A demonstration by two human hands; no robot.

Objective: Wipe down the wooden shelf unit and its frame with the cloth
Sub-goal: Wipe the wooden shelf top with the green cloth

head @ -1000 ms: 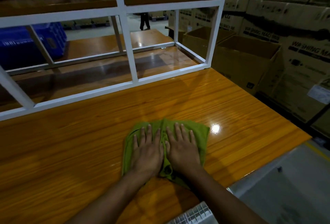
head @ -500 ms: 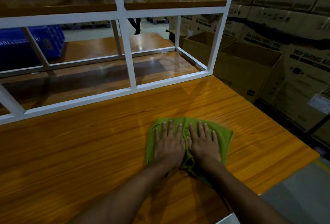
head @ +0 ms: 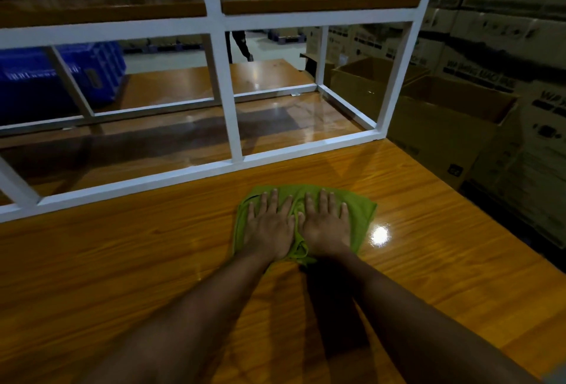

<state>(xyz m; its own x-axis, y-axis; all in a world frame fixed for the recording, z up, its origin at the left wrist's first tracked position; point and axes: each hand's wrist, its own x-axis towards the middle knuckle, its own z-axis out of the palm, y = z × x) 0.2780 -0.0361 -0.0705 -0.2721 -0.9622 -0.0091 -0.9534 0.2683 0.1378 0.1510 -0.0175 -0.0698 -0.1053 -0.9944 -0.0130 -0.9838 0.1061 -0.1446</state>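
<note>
A green cloth (head: pixel 363 212) lies spread on the glossy wooden shelf top (head: pixel 137 249), right of centre and just short of the white metal frame (head: pixel 227 83). My left hand (head: pixel 269 227) and my right hand (head: pixel 326 224) lie flat on the cloth side by side, fingers spread and pointing at the frame, pressing it onto the wood. The cloth bunches up between the two hands. Behind the frame's bottom rail a lower wooden board (head: pixel 171 138) shows, and an upper wooden shelf (head: pixel 306 5) runs across the top.
Open cardboard boxes (head: pixel 453 126) stand right of the shelf's right edge, with stacked cartons (head: pixel 520 31) behind them. A blue crate (head: pixel 36 77) sits beyond the frame at left. A person (head: pixel 237 43) walks on the floor in the far background.
Both hands slid the cloth to the right and then forward toward the white frame. The person in the background has walked on.
</note>
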